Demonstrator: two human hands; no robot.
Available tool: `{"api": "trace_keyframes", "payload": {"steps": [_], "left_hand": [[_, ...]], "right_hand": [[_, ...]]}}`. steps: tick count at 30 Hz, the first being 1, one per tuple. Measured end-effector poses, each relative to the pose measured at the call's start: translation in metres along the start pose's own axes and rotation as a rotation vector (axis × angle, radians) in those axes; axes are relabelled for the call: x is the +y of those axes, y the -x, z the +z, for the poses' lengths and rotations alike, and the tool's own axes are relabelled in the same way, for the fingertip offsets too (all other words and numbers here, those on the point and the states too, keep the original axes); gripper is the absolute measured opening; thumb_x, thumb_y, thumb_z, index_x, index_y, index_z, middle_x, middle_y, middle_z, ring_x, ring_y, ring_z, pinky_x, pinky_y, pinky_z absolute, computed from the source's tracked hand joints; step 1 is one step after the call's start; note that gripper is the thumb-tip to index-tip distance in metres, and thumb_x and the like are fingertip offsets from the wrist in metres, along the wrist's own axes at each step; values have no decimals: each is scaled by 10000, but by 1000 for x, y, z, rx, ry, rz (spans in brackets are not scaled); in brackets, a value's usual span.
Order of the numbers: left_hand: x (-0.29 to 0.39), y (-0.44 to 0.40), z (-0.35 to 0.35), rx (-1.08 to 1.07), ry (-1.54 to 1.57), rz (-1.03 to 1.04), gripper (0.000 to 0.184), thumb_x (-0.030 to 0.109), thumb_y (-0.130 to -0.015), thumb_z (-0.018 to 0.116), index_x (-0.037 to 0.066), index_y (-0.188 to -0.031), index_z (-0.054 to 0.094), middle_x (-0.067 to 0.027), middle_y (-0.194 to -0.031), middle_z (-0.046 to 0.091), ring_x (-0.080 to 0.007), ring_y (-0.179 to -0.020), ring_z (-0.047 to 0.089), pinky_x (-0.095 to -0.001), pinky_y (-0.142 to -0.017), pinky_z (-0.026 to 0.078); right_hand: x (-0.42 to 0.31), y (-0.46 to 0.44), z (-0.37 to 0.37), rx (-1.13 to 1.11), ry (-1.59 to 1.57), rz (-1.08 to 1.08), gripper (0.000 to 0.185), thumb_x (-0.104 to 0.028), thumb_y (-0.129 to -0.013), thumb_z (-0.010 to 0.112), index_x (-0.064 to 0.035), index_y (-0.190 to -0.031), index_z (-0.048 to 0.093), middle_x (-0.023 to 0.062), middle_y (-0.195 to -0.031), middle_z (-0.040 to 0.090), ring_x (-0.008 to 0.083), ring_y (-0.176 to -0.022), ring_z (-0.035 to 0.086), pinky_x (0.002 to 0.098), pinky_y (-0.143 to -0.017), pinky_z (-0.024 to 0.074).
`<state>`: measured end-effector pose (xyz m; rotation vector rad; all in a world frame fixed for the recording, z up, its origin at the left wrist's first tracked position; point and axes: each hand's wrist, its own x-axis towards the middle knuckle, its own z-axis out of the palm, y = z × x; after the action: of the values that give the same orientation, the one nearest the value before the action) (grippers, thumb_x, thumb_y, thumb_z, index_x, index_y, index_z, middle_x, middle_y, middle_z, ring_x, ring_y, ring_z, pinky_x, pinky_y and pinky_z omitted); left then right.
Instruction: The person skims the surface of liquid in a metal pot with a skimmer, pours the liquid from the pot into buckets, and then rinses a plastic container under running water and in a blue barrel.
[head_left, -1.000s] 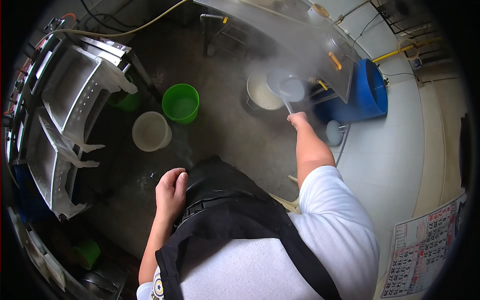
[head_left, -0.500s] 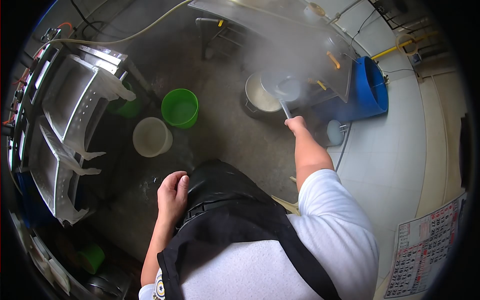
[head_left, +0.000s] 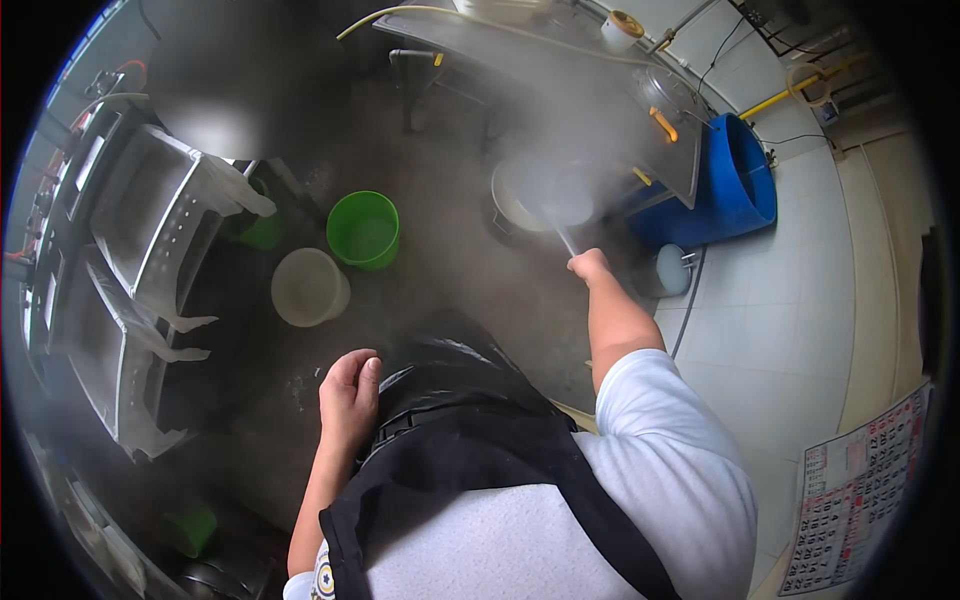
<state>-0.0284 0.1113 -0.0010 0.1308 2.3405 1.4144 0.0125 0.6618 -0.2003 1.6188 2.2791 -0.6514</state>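
My right hand (head_left: pixel 590 264) is closed around the handle of a long-handled metal dipper (head_left: pixel 563 236), my arm stretched forward. The dipper's round bowl is over the right side of a large pot (head_left: pixel 514 206), blurred by steam. Whether the bowl touches the contents of the pot, I cannot tell. My left hand (head_left: pixel 349 392) is beside the black apron (head_left: pixel 450 385), fingers loosely curled and thumb against them, with nothing visible in it. Ahead of that hand stand a white bucket (head_left: pixel 311 289) and a green bucket (head_left: pixel 363 231).
A metal table (head_left: pixel 675 150) with an orange-handled item (head_left: pixel 663 124) adjoins the pot. Beyond are a blue barrel (head_left: pixel 745 175) and a small light-blue container (head_left: pixel 673 270). Metal bins lined with plastic (head_left: pixel 150 195) stand at left. A calendar (head_left: pixel 850 500) hangs lower right.
Steam has thickened over the pot and spread across the upper left, hiding part of the hose. The dipper's bowl shows less clearly and my right hand is slightly lower in view. My left hand keeps its pose.
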Motion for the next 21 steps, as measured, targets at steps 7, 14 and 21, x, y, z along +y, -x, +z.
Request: {"api": "trace_keyframes", "payload": {"steps": [7,14,21], "left_hand": [[-3,-1,-1,23,2,41,253,198,-1000,662,-25,-1112,706,-158,-967,719,-238,-888,693,-347,-822,541],[-14,-7,0,14,-64,136,247,198,-1013,654,-26,-1107,700,-111,-934,716,-186,-849,680,-319,-786,541],[-8,-8,-1,42,-71,180,232,184,-1025,650,-25,-1112,694,-47,-885,707,-113,-781,661,-280,-734,543]], "right_hand": [[-4,-20,-4,-233,-606,150,117,-74,-855,763,-16,-859,661,50,-696,563,192,-538,542,259,-562,485],[-30,1,-20,-352,-1627,212,321,99,-910,633,118,-1180,460,222,-1145,516,285,-876,620,299,-711,646],[-10,-39,10,-462,-1794,320,371,111,-945,537,137,-1284,388,300,-1269,490,156,-663,564,186,-490,480]]}}
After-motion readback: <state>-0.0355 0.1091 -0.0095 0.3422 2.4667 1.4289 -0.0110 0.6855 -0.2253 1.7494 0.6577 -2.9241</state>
